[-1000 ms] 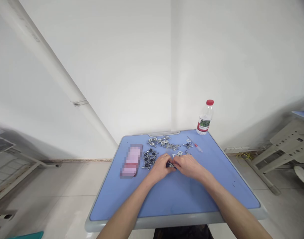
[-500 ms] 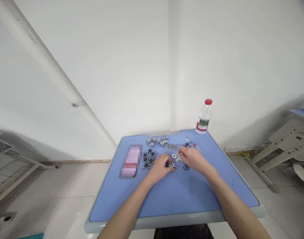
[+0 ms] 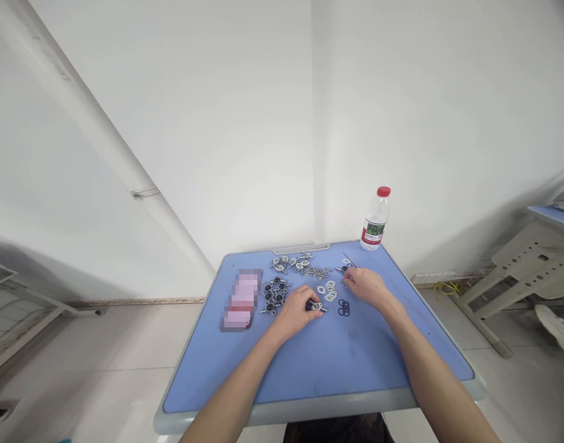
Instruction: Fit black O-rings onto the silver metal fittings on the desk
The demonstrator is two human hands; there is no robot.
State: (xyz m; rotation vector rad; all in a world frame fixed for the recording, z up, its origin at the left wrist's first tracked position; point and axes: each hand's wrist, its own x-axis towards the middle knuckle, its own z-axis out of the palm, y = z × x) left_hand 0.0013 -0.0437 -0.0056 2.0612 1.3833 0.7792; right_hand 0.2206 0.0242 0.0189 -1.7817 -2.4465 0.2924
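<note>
My left hand (image 3: 300, 311) is closed round a small metal fitting (image 3: 316, 306) with an oval flange and a dark part, keeping it at the table top. My right hand (image 3: 366, 285) is at the right of the table, its fingertips pinched together beside a few tiny metal pieces (image 3: 343, 283); whatever they grip is hidden. Between the hands lie flat oval metal plates (image 3: 330, 290). Several black rubber rings (image 3: 343, 308) lie just below them. Left of my left hand sits a cluster of metal fittings with black round faces (image 3: 276, 294).
More metal fittings (image 3: 289, 264) and loose bolts (image 3: 318, 272) lie along the back of the blue table (image 3: 328, 363). A phone-like pink object (image 3: 242, 300), blurred, rests at the left. In the back right corner stands a bottle with a red cap (image 3: 375, 219). A screwdriver shaft (image 3: 350, 259) lies near it.
My right hand has moved right, off the oval plates, to the tiny metal pieces, uncovering the plates and rings. My left hand keeps its hold on the fitting. The view has shifted slightly.
</note>
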